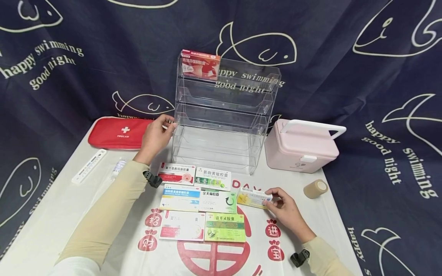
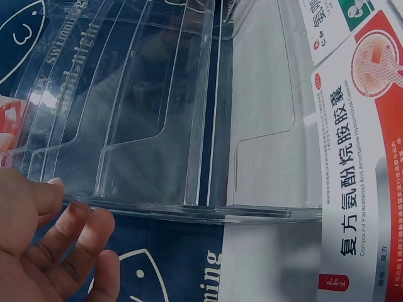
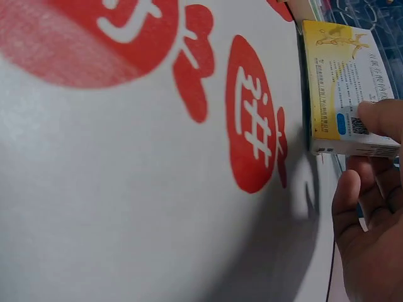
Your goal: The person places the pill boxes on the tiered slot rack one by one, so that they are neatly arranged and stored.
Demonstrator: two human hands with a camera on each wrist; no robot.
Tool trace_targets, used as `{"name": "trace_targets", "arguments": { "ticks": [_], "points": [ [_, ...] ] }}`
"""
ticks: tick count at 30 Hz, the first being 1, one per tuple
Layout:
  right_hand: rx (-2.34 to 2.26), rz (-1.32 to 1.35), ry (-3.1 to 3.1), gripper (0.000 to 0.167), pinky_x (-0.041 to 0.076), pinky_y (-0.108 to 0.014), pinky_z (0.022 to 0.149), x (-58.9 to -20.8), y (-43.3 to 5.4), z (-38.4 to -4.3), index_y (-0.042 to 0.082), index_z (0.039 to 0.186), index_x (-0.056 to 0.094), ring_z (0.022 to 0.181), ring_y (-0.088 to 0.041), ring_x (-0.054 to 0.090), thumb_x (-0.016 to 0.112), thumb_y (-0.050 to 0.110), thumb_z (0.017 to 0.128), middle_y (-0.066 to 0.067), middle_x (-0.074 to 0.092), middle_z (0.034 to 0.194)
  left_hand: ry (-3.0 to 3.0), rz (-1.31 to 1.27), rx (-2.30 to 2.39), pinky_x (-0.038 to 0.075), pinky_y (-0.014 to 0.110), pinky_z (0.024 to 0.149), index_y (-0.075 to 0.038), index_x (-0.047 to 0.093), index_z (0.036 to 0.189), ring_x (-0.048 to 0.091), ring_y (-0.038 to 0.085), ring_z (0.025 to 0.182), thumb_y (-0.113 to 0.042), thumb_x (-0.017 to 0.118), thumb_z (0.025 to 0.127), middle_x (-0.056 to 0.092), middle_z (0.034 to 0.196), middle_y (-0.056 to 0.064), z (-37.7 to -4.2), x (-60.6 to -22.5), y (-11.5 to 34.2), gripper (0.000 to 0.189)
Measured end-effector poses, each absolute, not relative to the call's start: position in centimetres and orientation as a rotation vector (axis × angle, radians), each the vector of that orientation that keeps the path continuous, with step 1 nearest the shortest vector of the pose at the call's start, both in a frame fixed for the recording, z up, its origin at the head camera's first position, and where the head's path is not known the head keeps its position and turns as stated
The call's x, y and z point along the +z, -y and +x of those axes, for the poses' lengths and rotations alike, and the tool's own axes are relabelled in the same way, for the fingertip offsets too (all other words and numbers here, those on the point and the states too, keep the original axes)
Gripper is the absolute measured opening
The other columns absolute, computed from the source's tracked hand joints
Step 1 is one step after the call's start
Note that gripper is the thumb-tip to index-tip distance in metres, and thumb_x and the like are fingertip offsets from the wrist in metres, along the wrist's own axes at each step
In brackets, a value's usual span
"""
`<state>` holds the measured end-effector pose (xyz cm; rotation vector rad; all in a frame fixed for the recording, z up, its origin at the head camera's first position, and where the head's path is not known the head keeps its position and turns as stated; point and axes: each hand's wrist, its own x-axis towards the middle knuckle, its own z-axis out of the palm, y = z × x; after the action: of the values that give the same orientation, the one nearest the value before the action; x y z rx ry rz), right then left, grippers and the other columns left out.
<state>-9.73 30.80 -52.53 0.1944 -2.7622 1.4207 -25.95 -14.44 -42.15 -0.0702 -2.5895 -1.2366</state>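
My right hand (image 1: 285,209) pinches a yellow-and-white medicine box (image 1: 253,197) by its right end, thumb on the printed face. In the right wrist view the box (image 3: 345,88) is tilted, close over the tabletop. My left hand (image 1: 157,135) is at the left side of a clear tiered acrylic rack (image 1: 221,142), its fingers loosely bent; in the left wrist view the fingertips (image 2: 94,220) are right by the rack's side edge. A red-and-pink medicine box (image 1: 200,66) stands at the left of the rack's top tier. Several medicine boxes, including a green one (image 1: 225,227), lie in rows before the rack.
A red first-aid pouch (image 1: 115,134) lies at the left, with a white thermometer-like strip (image 1: 89,166) and a small clear vial (image 1: 118,168) in front. On the right stand a pink lidded case (image 1: 298,149) with a white handle and a tan roll (image 1: 315,189). Behind hangs a dark fish-print curtain (image 1: 321,88).
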Motion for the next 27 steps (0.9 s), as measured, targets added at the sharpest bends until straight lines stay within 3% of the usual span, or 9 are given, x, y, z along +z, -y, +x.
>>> {"name": "trace_targets", "arguments": {
  "ticks": [6, 15, 20, 27],
  "points": [
    [1.422, 0.181, 2.758, 0.031, 0.052, -0.027, 0.068, -51.1, -29.8, -9.2, 0.002, 0.114, 0.064, 0.082, -0.025, 0.059, 0.077, -0.004, 0.087, -0.010, 0.066, 0.104, 2.597, -0.069, -1.238, 0.044, 0.039, 0.066, -0.008, 0.065, 0.122, 0.066, 0.025, 0.083, -0.025, 0.063, 0.103, 0.068, 0.098, 0.009, -25.9, -42.1, 14.5, 0.025],
    [1.616, 0.181, 2.654, 0.026, 0.053, -0.024, 0.068, -51.4, -30.7, -10.8, -0.003, 0.114, 0.065, 0.088, -0.019, 0.061, 0.074, -0.006, 0.089, -0.018, 0.064, 0.107, 2.607, -0.069, -1.233, 0.044, 0.039, 0.067, -0.009, 0.065, 0.121, 0.065, 0.026, 0.084, -0.024, 0.063, 0.103, 0.067, 0.098, 0.008, -26.0, -42.3, 14.5, 0.024],
    [1.649, 0.275, 2.566, 0.027, 0.053, -0.022, 0.069, -48.9, -30.2, -13.1, -0.007, 0.114, 0.066, 0.089, -0.016, 0.062, 0.074, -0.008, 0.088, -0.018, 0.064, 0.105, 2.614, -0.075, -1.238, 0.045, 0.039, 0.067, -0.009, 0.064, 0.122, 0.066, 0.026, 0.085, -0.025, 0.063, 0.103, 0.067, 0.099, 0.009, -26.0, -42.3, 14.5, 0.025],
    [1.613, 0.407, 2.536, 0.028, 0.056, -0.025, 0.068, -43.0, -29.0, -18.7, -0.005, 0.115, 0.066, 0.080, -0.023, 0.065, 0.075, -0.002, 0.089, -0.015, 0.067, 0.100, 2.623, -0.065, -1.228, 0.044, 0.039, 0.067, -0.009, 0.065, 0.122, 0.065, 0.025, 0.084, -0.024, 0.063, 0.103, 0.067, 0.099, 0.008, -26.1, -42.3, 14.6, 0.025]
  ]
}}
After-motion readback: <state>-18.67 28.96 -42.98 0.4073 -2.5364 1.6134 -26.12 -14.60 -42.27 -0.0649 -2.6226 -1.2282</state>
